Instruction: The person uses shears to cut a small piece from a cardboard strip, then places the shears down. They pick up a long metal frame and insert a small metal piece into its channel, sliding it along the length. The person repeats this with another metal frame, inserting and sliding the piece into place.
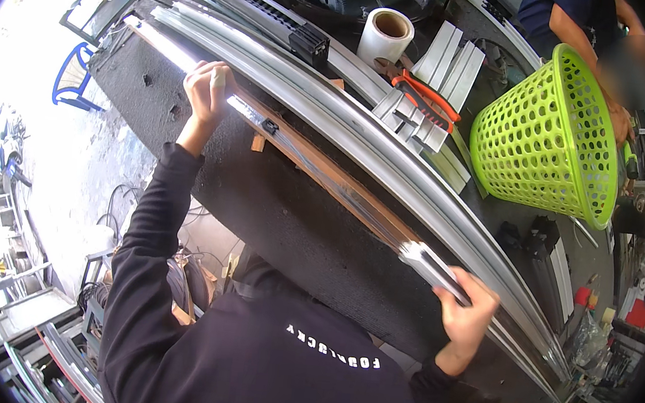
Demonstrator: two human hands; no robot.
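A long, narrow metal profile point(339, 190) with a brownish channel lies slantwise along the front of the dark bench. My left hand point(209, 93) is closed around its far-left stretch, where the metal shines silver. A small black fitting point(269, 126) sits in the channel just right of that hand. Toward the right end, my right hand point(467, 307) grips a silver, ridged metal piece point(434, 267) with a pale, frayed-looking end. Whether this piece is separate from the long profile I cannot tell. Several long silver profiles point(361, 127) lie behind, parallel to it.
Orange-handled pliers point(429, 103) rest on short silver profile pieces point(443, 58), beside a white roll point(386, 37). A green perforated basket point(546, 137) stands at the right, with another person's arm point(575, 39) behind it. A wooden block point(257, 142) shows under the profile.
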